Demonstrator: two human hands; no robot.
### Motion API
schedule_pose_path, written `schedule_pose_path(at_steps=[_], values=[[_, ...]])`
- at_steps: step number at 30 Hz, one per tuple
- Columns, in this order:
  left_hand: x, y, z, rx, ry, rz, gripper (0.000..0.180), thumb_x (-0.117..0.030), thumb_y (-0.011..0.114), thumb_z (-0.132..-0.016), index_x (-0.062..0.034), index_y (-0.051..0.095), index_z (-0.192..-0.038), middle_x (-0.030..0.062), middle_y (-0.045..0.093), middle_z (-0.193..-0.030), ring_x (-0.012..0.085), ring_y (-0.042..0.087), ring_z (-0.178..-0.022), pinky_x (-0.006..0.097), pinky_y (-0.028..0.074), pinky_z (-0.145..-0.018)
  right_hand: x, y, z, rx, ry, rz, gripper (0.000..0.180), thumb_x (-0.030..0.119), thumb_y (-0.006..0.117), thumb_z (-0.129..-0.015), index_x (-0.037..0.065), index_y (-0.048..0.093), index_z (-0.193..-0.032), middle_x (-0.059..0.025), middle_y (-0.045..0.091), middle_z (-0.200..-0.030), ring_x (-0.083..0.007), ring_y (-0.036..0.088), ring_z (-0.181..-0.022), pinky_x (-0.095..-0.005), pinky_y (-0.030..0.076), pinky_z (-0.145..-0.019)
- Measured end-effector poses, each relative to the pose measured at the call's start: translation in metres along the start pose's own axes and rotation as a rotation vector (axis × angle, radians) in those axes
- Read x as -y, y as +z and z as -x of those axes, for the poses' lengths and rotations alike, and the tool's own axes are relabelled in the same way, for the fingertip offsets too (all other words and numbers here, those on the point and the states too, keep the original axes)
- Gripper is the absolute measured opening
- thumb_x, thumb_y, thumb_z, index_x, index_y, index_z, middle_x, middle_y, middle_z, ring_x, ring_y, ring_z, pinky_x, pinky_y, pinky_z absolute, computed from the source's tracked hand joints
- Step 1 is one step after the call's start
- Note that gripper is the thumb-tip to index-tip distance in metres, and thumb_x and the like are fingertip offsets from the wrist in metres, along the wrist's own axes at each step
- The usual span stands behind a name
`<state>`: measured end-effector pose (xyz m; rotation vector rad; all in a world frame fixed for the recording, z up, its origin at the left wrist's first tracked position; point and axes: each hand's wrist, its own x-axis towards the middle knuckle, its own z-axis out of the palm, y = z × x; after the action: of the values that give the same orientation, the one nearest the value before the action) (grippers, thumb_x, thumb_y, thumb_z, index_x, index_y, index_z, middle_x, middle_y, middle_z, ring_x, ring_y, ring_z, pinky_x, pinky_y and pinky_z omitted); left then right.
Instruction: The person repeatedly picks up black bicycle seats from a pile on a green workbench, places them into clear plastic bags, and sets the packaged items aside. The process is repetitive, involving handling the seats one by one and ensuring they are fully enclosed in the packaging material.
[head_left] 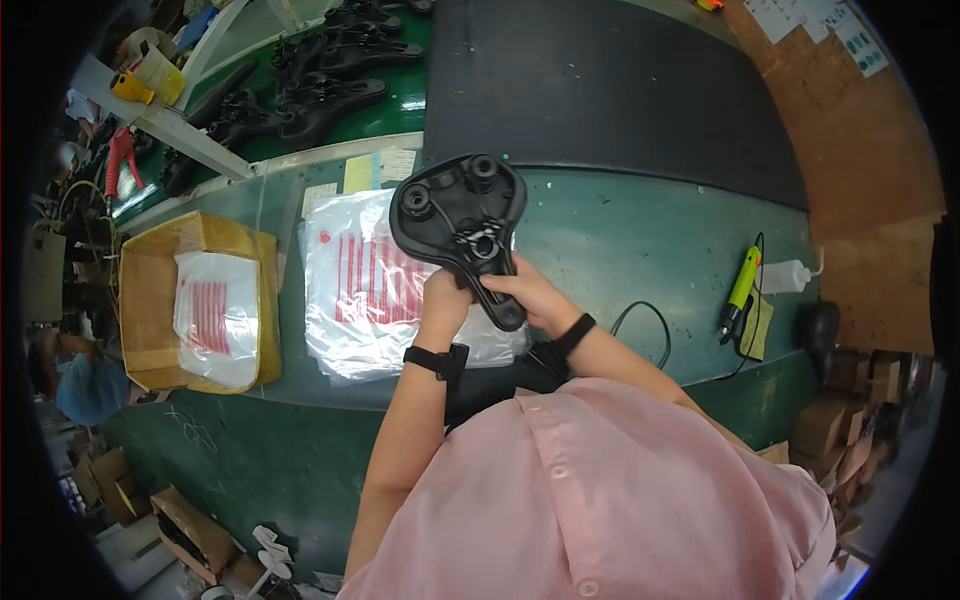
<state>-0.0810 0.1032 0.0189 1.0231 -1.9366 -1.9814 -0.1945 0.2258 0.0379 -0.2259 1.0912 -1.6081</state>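
Observation:
A black bicycle saddle [450, 215] is held over the bench, its underside facing up, with two round sockets at the wide end and a metal clamp in the middle. Both hands grip its narrow nose, which points toward me. My left hand [447, 300] closes on the left side of the nose, its fingertips hidden beneath. From the right, my right hand [532, 292] wraps the nose with the thumb on top. Under and behind the saddle lies a stack of clear plastic bags [345, 335] with red printing.
Left of the stack stands a yellow box [262, 300] holding more printed bags [235, 275]. Several black saddles [330, 105] lie on a green surface at the far left. A black mat [620, 90] covers the back. A yellow-green electric screwdriver [742, 280] and white bottle [785, 277] are at right.

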Motion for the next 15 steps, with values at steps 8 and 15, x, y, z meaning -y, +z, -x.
schedule_pose_path(at_steps=[8,15], values=[[-0.012,-0.102,0.033,-0.161,-0.039,0.686,0.007,-0.013,0.06,-0.091,-0.0057,0.059,-0.09,0.0013,0.058,-0.081,0.0117,0.059,-0.074,0.024,0.05,-0.067,0.006,-0.022,-0.027,-0.295,-0.036,0.417,0.064,0.005,0.076,-0.076,-0.004,0.044,-0.131,-0.011,0.063,-0.111,-0.0181,0.062,-0.096,-0.0305,0.049,-0.087],[-0.029,-0.114,0.06,-0.16,0.0,0.817,0.014,-0.016,0.058,-0.096,-0.0039,0.061,-0.1,-0.0044,0.051,-0.073,0.0046,0.044,-0.061,0.02,0.038,-0.055,0.039,-0.021,0.017,-0.237,-0.419,0.635,0.067,0.003,0.072,-0.077,-0.001,0.04,-0.135,-0.0108,0.061,-0.116,-0.0186,0.058,-0.105,-0.0321,0.045,-0.093]])
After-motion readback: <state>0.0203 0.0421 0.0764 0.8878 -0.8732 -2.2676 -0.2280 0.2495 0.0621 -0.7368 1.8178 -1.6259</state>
